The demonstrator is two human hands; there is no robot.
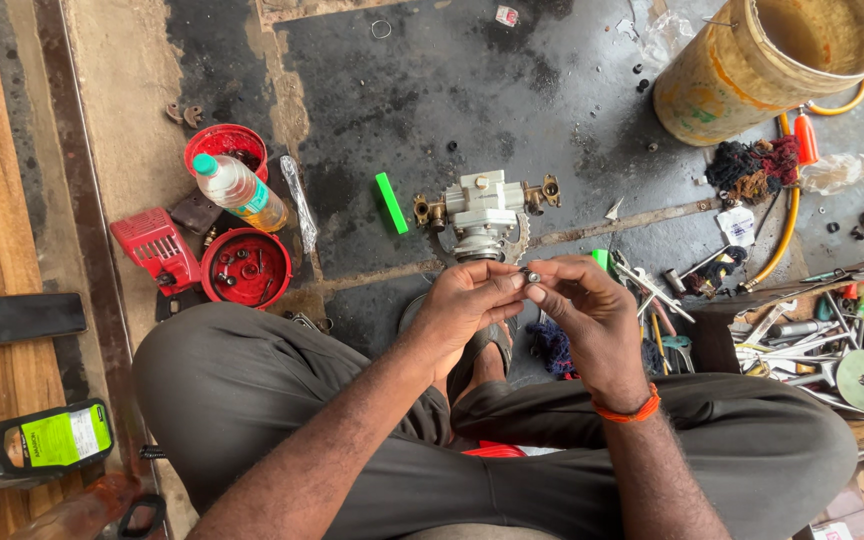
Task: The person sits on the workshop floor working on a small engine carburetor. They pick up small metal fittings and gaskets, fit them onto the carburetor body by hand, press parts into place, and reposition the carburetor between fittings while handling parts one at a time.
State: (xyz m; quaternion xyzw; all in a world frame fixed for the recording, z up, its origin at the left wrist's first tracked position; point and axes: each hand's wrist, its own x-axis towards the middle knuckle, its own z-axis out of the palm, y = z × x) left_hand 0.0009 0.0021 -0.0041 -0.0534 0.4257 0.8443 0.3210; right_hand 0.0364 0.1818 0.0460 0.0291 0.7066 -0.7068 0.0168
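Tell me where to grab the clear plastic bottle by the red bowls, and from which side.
Grip the clear bottle around its mid-body, coming from above. It lies on its side, resting across the rim of the upper red bowl, green cap toward the upper left. The lying body offers the widest hold; the cap end is narrow and likely to slip.

Left hand (464,300): fingertips pinch a small metal ring (531,274), w/ right.
Right hand (582,305): fingertips on same ring; orange thread at wrist.
Pump part (484,212): grey metal w/ brass fittings, on floor just beyond hands.
Green strip (390,203): left of pump part.
Red bowls (246,268): far left, small screws inside; plastic bottle (239,190) lies across them.
Tools (812,340): piled at right.
Yellow bucket (722,85): top right.
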